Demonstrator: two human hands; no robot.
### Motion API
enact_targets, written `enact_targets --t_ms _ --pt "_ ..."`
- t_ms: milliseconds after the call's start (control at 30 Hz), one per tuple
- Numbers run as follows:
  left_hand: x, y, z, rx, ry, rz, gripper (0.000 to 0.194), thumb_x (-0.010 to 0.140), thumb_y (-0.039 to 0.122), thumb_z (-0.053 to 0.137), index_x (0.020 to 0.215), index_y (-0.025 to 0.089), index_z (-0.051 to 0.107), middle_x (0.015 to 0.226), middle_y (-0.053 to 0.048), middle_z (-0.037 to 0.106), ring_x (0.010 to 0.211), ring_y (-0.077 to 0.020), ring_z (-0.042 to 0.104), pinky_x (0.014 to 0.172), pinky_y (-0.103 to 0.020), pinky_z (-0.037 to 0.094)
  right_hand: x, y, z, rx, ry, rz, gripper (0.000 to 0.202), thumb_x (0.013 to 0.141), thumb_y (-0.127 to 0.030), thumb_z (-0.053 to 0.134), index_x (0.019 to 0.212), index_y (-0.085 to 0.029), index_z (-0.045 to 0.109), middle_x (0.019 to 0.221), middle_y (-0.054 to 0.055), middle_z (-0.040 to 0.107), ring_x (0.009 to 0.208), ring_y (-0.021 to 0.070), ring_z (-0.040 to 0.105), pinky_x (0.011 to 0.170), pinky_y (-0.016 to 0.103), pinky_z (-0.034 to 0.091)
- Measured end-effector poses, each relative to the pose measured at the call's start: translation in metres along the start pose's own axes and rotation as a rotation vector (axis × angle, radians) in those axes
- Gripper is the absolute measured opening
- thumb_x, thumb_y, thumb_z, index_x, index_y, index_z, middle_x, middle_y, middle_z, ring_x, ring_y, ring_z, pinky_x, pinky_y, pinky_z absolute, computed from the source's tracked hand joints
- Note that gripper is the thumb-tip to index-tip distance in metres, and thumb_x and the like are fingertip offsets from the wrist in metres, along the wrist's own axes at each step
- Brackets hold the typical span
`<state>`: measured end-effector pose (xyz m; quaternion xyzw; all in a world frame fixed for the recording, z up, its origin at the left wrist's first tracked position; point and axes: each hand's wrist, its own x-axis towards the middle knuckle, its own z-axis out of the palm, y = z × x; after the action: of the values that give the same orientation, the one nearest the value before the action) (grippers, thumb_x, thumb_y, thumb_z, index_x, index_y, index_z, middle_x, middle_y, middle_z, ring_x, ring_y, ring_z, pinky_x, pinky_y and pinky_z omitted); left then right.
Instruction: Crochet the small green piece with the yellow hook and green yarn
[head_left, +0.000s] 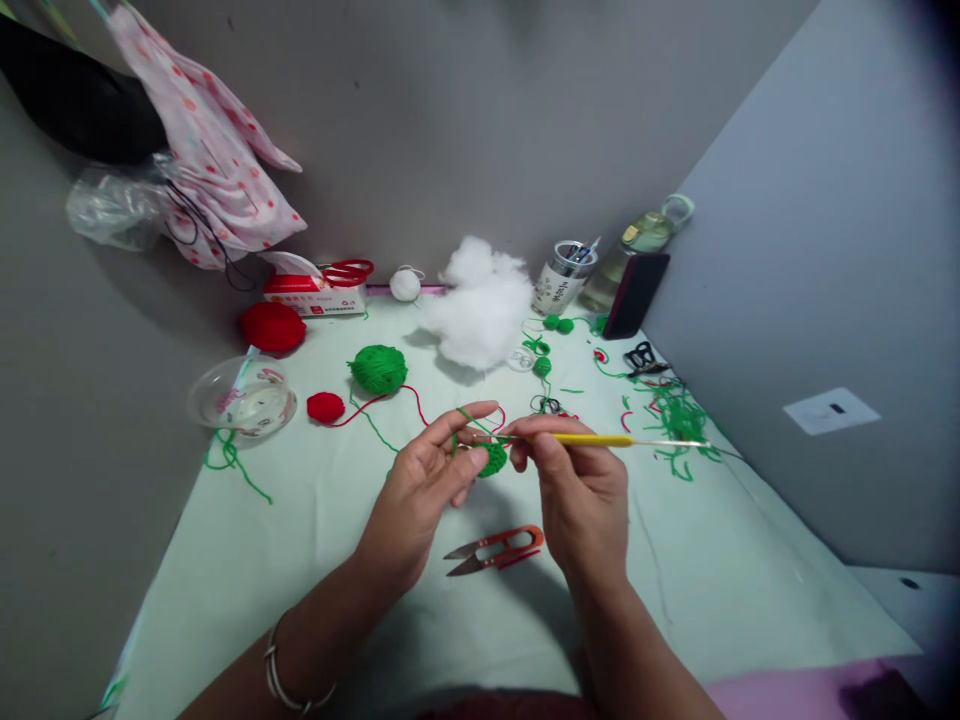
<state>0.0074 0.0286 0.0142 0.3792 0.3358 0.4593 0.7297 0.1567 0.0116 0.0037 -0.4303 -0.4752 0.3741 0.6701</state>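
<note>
Between thumb and fingers, my left hand (431, 470) pinches a small green crochet piece (493, 460), with green yarn looped over the raised index finger. My right hand (581, 485) grips a crochet hook (592, 440) by its yellow handle. The hook's tip reaches left to the green piece, though the exact stitch is too small to make out. A strand of red yarn (416, 395) runs behind my left hand from a small red ball (325, 407). Behind that hand lies a green yarn ball (379, 370). Orange-handled thread snips (499, 550) rest on the table below the hands.
White stuffing (480, 305) is heaped at the back beside a pen cup (564, 280), a bottle (637, 245) and a leaning phone (636, 295). Yarn scraps (679, 420) lie on the right. A clear bowl (247, 400), red yarn (273, 328) and a box (315, 292) stand left.
</note>
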Motion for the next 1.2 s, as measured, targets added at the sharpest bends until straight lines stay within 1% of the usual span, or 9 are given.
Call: enact_targets --t_ms 100,167,300,433,633,800,933,1067,1200 --pt "0.001 0.002 -0.003 0.031 -0.015 -0.008 0.033 0.091 0.026 0.076 0.124 0.026 0.079 0.092 -0.001 0.061 0.067 -0.0092 0.041 0.059 -0.023 0.035 0.003 -0.001 -0.001 0.142 0.024 0.086 0.015 0.097 -0.034 0.072 0.092 -0.024 0.081 0.087 0.002 0.075 0.068 0.0115 0.065 0.064 0.026 0.054" --pt "0.001 0.004 -0.004 0.045 -0.007 -0.015 0.033 0.089 0.025 0.077 0.123 0.027 0.079 0.091 0.0 0.06 0.072 -0.01 0.045 0.064 -0.022 0.038 0.004 -0.002 -0.001 0.184 0.024 0.121 0.017 0.098 -0.035 0.071 0.09 -0.023 0.08 0.087 0.002 0.074 0.067 0.0112 0.065 0.064 0.026 0.055" --pt "-0.001 0.005 -0.005 0.055 0.014 -0.004 0.032 0.088 0.026 0.079 0.119 0.03 0.081 0.091 0.0 0.06 0.08 -0.0117 0.049 0.074 -0.022 0.042 0.004 -0.004 -0.002 0.173 -0.001 0.109 0.019 0.102 -0.034 0.066 0.091 -0.022 0.078 0.087 0.002 0.074 0.069 0.0114 0.067 0.066 0.026 0.056" --pt "-0.002 0.003 -0.006 0.115 0.04 0.025 0.031 0.088 0.025 0.079 0.118 0.032 0.081 0.094 0.0 0.06 0.084 -0.013 0.052 0.077 -0.024 0.044 -0.001 -0.004 -0.002 0.08 -0.018 0.026 0.02 0.104 -0.031 0.062 0.095 -0.023 0.077 0.089 0.001 0.074 0.073 0.0118 0.067 0.069 0.027 0.057" --pt "-0.001 0.004 -0.008 0.243 0.083 0.073 0.031 0.088 0.025 0.08 0.118 0.031 0.081 0.088 0.001 0.059 0.078 -0.0135 0.05 0.079 -0.027 0.045 -0.005 -0.007 -0.001 -0.119 -0.022 -0.146 0.021 0.106 -0.023 0.057 0.099 -0.024 0.077 0.091 0.001 0.075 0.075 0.0112 0.067 0.071 0.027 0.057" --pt "-0.001 0.004 -0.01 0.324 0.077 0.086 0.032 0.088 0.024 0.078 0.119 0.034 0.08 0.093 0.001 0.061 0.077 -0.013 0.048 0.077 -0.027 0.044 -0.006 -0.007 -0.001 -0.085 -0.019 -0.149 0.021 0.106 -0.021 0.056 0.099 -0.023 0.076 0.091 0.001 0.075 0.074 0.012 0.068 0.069 0.028 0.057" --pt "-0.002 0.004 -0.011 0.368 0.077 0.103 0.034 0.088 0.022 0.077 0.12 0.034 0.079 0.093 0.002 0.061 0.074 -0.0118 0.048 0.074 -0.026 0.044 -0.007 -0.007 -0.003 -0.174 -0.035 -0.198 0.022 0.106 -0.017 0.054 0.102 -0.024 0.075 0.092 0.0 0.075 0.076 0.0115 0.068 0.07 0.027 0.057" --pt "-0.003 0.006 -0.008 0.456 0.112 0.159 0.036 0.088 0.017 0.075 0.121 0.032 0.078 0.092 0.002 0.063 0.069 -0.0102 0.047 0.072 -0.025 0.045 -0.006 -0.007 -0.007 -0.289 -0.105 -0.323 0.024 0.104 -0.01 0.054 0.107 -0.024 0.073 0.093 0.001 0.074 0.08 0.013 0.068 0.071 0.029 0.057" --pt "-0.004 0.004 -0.003 0.541 0.183 0.291 0.031 0.085 0.012 0.073 0.111 0.028 0.08 0.09 0.003 0.066 0.06 -0.0078 0.043 0.065 -0.023 0.045 -0.003 -0.007 -0.007 -0.431 -0.188 -0.492 0.024 0.1 -0.005 0.055 0.111 -0.02 0.07 0.092 0.004 0.075 0.082 0.016 0.069 0.073 0.032 0.057"
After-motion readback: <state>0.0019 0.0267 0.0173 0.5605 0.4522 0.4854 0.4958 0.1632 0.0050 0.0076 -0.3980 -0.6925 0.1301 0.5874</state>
